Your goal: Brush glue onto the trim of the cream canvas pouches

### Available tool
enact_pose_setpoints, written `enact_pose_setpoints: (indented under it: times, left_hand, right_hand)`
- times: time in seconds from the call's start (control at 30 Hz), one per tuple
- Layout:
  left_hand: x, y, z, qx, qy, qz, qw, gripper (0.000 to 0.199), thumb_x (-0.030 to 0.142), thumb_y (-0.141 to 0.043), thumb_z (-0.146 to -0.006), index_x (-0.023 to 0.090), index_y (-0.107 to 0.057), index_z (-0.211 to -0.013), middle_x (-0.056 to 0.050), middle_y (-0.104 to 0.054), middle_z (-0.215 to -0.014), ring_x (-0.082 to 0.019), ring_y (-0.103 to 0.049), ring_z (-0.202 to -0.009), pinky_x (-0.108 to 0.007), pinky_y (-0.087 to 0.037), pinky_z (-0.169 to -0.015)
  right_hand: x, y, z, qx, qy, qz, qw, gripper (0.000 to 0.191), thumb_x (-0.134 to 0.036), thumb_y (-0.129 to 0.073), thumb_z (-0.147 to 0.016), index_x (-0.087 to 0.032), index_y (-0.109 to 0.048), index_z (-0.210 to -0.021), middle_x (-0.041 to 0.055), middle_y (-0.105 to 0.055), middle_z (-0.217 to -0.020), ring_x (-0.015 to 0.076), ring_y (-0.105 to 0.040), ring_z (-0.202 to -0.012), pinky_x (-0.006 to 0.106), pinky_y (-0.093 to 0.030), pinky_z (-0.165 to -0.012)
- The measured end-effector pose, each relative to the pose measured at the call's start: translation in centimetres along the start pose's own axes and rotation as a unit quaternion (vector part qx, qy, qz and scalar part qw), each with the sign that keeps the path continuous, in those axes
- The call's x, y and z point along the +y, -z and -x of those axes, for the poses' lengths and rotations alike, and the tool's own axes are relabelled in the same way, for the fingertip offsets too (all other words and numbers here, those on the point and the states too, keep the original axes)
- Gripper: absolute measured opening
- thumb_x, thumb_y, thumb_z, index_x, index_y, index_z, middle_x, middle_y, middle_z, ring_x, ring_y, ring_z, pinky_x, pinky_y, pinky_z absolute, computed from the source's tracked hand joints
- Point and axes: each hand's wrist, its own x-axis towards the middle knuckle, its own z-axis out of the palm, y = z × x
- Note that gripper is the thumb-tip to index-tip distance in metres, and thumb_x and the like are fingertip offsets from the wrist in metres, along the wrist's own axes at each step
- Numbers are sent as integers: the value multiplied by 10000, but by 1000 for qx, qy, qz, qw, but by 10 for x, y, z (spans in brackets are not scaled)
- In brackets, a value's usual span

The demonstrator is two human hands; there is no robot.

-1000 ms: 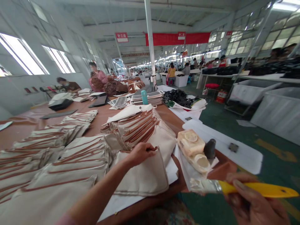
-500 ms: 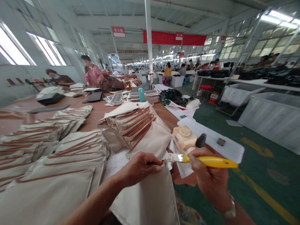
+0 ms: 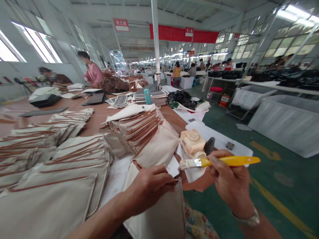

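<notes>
My left hand (image 3: 152, 184) pinches the top edge of a beige fabric panel (image 3: 159, 214) with brown trim, close to its right corner. In my right hand (image 3: 229, 182) is a paintbrush (image 3: 230, 161) with a yellow handle, held level. Its whitish bristles point left and stand just above and right of the panel's corner, apart from it. Behind the brush sits a glue-stained, yellowish plastic container (image 3: 192, 141) with a round cap, and a dark, blade-like piece (image 3: 209, 145) beside it. Stacked beige panels (image 3: 139, 127) with brown edges lie beyond my left hand.
More beige panels (image 3: 67, 159) lie in overlapping rows at left. A teal bottle (image 3: 147, 96) stands on flat pieces near a pole (image 3: 156, 49). Large white bins (image 3: 281, 122) are on the green floor at right. A person in pink (image 3: 93, 74) stands across the table.
The brush has drawn away from the panel's corner to the right with my right hand. The panel's left top corner has come into view beyond my left hand. The view has shifted slightly.
</notes>
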Motion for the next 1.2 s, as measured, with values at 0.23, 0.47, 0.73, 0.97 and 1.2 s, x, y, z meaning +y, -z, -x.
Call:
enact_pose_setpoints:
  times: [0.23,0.47,0.73,0.97,1.2]
  left_hand:
    - [-3,-12,4,44,-35,-42,998,205,348,-681,-922,170,-687,-820,-32,-670,-760,-120,-614,-668,-205,-415,-597]
    - [-1,-12,5,12,-49,-47,998,239,385,-653,-939,171,-704,-846,-27,-643,-721,-117,-588,-633,-218,-392,-577]
    - [1,-15,6,-25,-3,-34,999,187,347,-690,-917,180,-702,-835,-19,-676,-773,-115,-624,-698,-203,-429,-625]
    - [-13,2,-10,-33,42,-99,994,223,374,-682,-910,187,-708,-791,-6,-666,-745,-112,-605,-666,-208,-407,-608]
    - [24,88,-81,62,-61,-21,996,637,678,-443,-950,145,-676,-690,-26,-618,-640,-107,-543,-593,-225,-380,-571]
  right_hand:
    - [-13,7,14,-158,-126,-84,976,151,-298,-720,-888,-187,-668,-800,8,-541,-750,101,-431,-555,218,-349,-475]
    - [-20,5,12,-77,-98,-65,990,137,-285,-730,-882,-196,-662,-803,-15,-495,-664,91,-380,-524,196,-314,-453]
    - [-14,4,20,-135,-73,-42,987,107,-245,-677,-925,-192,-669,-832,-12,-523,-735,78,-398,-527,195,-332,-469]
    - [-18,7,17,-116,-154,-104,976,186,-320,-744,-857,-185,-661,-759,-8,-505,-622,101,-418,-503,209,-359,-464]
    - [-39,36,-3,51,-161,-167,971,168,-303,-774,-793,-171,-671,-796,-28,-419,-520,74,-342,-440,163,-273,-407]
